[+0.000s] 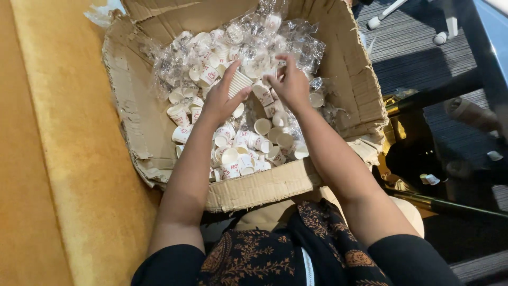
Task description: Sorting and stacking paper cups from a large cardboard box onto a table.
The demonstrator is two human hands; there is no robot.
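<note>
A torn cardboard box (264,188) lies open in front of me, filled with several small white paper cups (248,151) with red print. Crumpled clear plastic wrappers (264,37) pile up at its far side. My left hand (219,98) grips a short stack of nested white cups (241,82) above the middle of the box. My right hand (290,82) meets it from the right, its fingers pinched on the end of the same stack.
A mustard-yellow carpeted surface (63,159) runs along the left of the box. To the right are a dark ribbed floor (413,37), white chair casters (439,38) and a dark glossy table edge (487,58). My dark patterned clothing (275,249) fills the bottom.
</note>
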